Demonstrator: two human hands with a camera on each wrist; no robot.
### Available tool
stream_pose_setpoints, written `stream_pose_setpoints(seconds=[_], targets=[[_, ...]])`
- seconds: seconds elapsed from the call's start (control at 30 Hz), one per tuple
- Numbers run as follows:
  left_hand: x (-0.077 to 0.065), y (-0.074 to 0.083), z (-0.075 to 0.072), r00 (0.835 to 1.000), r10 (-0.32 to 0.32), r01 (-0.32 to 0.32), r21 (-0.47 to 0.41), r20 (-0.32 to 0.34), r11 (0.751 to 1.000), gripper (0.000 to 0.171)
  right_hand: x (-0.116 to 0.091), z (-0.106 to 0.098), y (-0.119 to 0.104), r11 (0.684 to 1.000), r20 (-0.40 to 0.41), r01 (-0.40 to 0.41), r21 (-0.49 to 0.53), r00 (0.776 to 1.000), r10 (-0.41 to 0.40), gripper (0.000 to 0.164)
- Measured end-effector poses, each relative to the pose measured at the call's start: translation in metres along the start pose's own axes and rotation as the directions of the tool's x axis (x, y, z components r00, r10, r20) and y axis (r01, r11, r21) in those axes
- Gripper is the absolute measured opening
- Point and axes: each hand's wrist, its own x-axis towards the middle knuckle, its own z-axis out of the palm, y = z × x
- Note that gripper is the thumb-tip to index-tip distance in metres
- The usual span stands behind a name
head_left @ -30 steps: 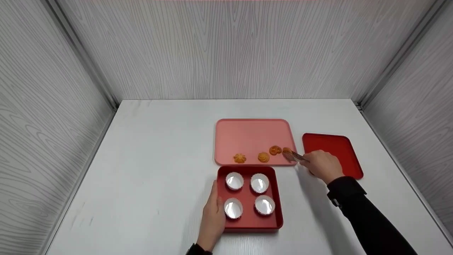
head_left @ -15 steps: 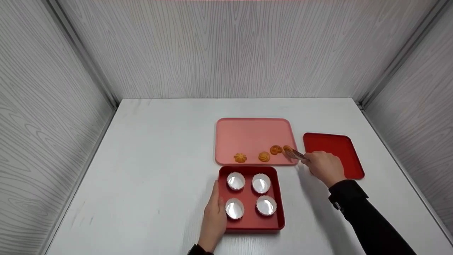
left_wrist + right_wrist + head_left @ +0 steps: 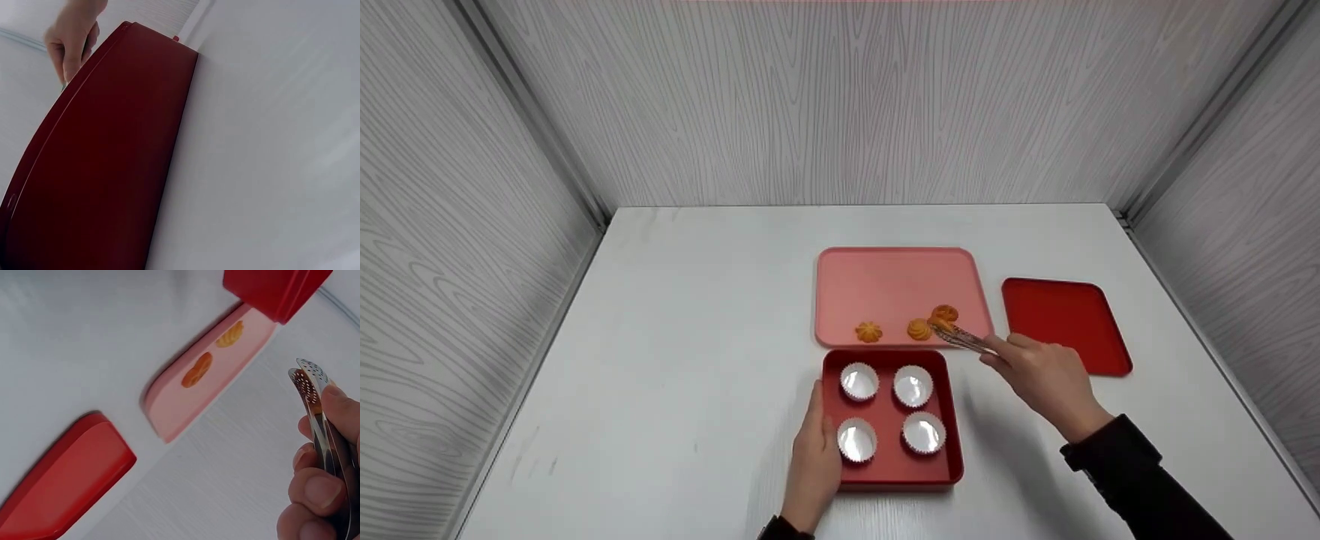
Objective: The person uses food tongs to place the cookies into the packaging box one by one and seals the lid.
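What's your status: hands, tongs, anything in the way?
Left hand against left side of red box. Right hand gripping tongs, cookie at the tips. Nothing seen blocking the tongs.

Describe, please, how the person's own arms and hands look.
The left hand and right hand are bare, without gloves. On the right is a black sleeve with a wide black cuff or band at the wrist; on the left, only a bit of black cuff shows at the head view's bottom edge.
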Motion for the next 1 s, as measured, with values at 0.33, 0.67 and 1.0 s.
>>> stream_pose_setpoints(seconds=[0.33, 0.67, 1.0], targets=[[-0.001, 0.0, 0.0, 1.0, 0.008, -0.008, 0.009, -0.007, 1.0, 0.054, -0.007, -0.013, -0.037, 0.982, 0.121, 0.185, -0.042, 0.976, -0.179, 0.027], [-0.001, 0.0, 0.0, 1.0, 0.026, -0.026, 0.015, -0.014, 1.0, 0.054, -0.002, -0.005, -0.051, 0.954, 0.207, 0.235, -0.185, 0.959, -0.196, 0.02], [-0.002, -0.001, 0.0, 0.999, 0.035, -0.034, 0.024, -0.023, 0.999, 0.054, 0.001, 0.003, -0.058, 0.945, 0.194, 0.233, -0.23, 0.962, -0.19, 0.016]])
